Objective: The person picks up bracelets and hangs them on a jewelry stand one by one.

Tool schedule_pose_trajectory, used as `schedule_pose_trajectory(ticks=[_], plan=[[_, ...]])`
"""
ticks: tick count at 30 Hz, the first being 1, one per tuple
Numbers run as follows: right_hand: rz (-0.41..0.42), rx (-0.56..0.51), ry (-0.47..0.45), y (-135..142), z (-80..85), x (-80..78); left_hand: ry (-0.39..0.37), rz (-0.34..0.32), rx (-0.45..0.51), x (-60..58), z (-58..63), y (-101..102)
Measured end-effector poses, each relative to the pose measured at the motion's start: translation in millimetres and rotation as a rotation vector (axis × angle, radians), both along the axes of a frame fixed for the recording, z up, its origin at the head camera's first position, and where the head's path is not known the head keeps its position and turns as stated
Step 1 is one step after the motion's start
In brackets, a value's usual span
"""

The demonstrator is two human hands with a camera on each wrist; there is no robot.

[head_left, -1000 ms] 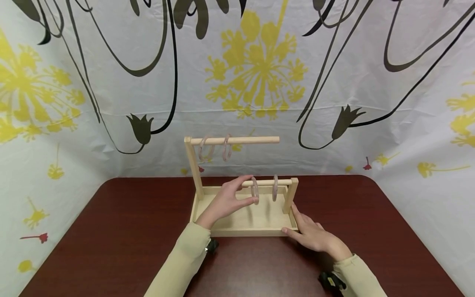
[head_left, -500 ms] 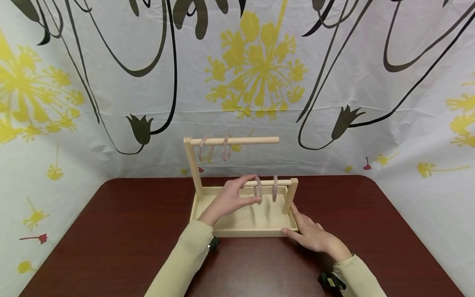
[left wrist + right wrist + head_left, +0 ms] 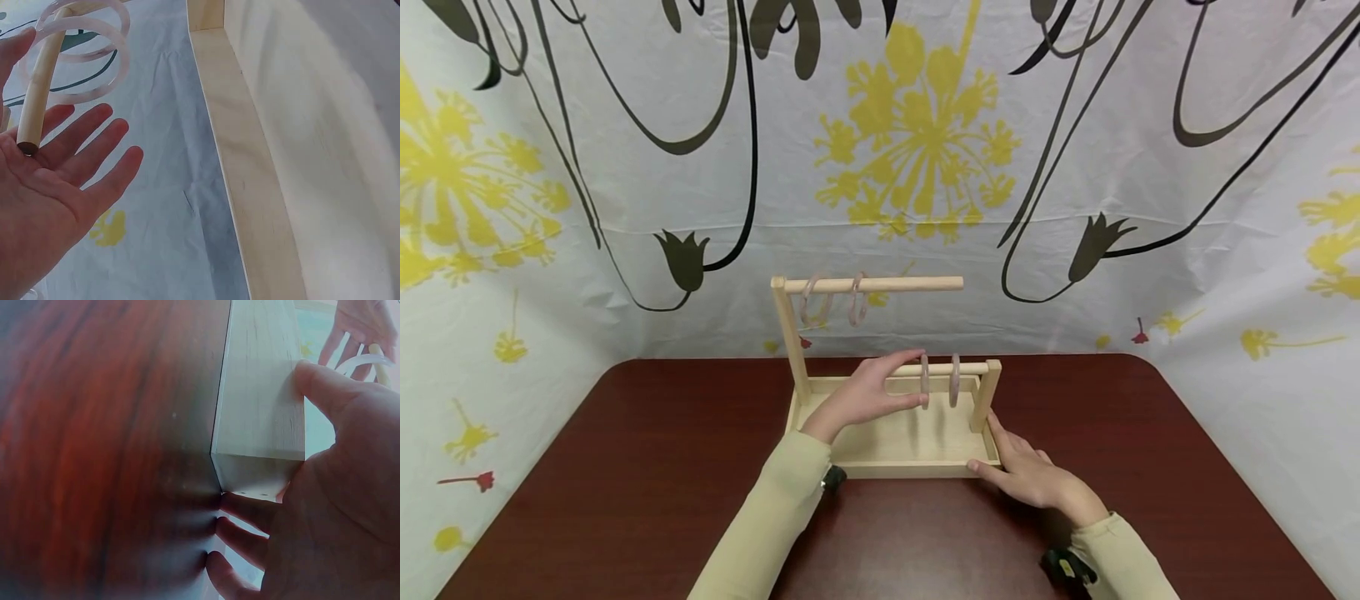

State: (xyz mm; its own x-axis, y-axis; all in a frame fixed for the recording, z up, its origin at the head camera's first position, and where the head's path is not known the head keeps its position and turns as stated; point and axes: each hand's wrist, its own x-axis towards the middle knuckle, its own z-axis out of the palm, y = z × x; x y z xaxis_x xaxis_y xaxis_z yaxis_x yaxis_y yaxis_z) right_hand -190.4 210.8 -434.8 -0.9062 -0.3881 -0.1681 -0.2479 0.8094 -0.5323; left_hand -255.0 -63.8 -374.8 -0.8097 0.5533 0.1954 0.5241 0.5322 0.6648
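Note:
A pale wooden bangle stand (image 3: 902, 471) has a tray base and two horizontal rods. My left hand (image 3: 865, 392) holds a translucent pinkish bangle (image 3: 924, 383) by its rim on the lower rod (image 3: 973, 367), index finger at the top and thumb at the bottom. The other fingers spread beside the rod's free end in the left wrist view. To its right hangs a second bangle (image 3: 954, 383). My right hand (image 3: 1033, 477) grips the tray's front right corner, its thumb (image 3: 312, 378) along the front wall and the fingers round the end.
Two more bangles, a left one (image 3: 806, 307) and a right one (image 3: 853, 307), hang on the upper rod (image 3: 917, 284). The stand rests on a dark red-brown table (image 3: 662, 467). A patterned cloth (image 3: 880, 192) rises behind and at both sides.
My left hand has slid its bangle slightly right along the lower rod, nearer the other one. That bangle has turned from slanted to nearly edge-on. The right hand stays at the tray corner.

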Motion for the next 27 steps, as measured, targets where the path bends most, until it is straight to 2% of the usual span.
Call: schedule_pose_trajectory(ticks=[4,15,27], plan=[[0.009,0.013,-0.01,-2,5.3,0.7,0.012,-0.014,-0.006,-0.4,1.0,-1],[0.017,0.015,0.013,-3,4.9,0.4,0.028,-0.04,-0.02,-1.2,1.5,-3],[0.011,-0.011,0.036,0,1.5,-1.2,-0.062,-0.004,0.025,7.1,-2.4,-20]])
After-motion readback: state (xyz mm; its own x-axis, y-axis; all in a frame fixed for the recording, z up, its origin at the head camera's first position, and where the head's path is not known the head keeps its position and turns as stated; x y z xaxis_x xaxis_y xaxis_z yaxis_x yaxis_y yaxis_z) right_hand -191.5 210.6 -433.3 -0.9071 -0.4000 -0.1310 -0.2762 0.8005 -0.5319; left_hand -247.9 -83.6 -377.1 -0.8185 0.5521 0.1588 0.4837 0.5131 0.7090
